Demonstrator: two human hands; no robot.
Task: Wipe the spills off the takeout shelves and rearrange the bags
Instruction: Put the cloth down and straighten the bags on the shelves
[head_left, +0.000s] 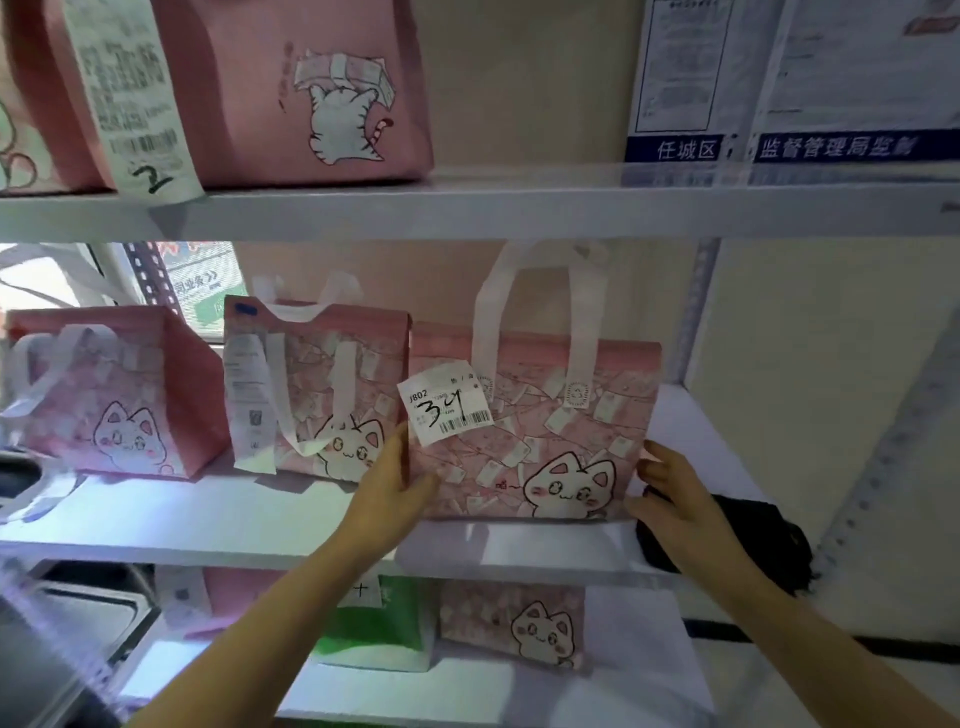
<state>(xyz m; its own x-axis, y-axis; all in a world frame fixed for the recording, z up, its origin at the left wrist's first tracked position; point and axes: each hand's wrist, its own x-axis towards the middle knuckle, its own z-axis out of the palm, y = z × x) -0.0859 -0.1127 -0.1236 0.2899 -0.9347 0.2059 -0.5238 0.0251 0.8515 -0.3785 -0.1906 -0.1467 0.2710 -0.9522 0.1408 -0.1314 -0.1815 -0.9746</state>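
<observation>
A pink cat-print bag (550, 441) with white handles and a label marked "34" stands upright on the middle shelf (260, 530). My left hand (392, 486) grips its left edge and my right hand (667, 496) holds its right edge. A black cloth (769, 540) lies on the shelf just right of my right hand. To the left, two more pink cat bags (322, 395) (119, 395) stand on the same shelf.
A pink bag (291, 88) with a receipt marked "2" sits on the top shelf (519, 205). The lower shelf holds a green bag (379, 629) and a pink cat bag (519, 623). Notices hang on the wall at upper right. A perforated metal post (872, 483) runs along the right.
</observation>
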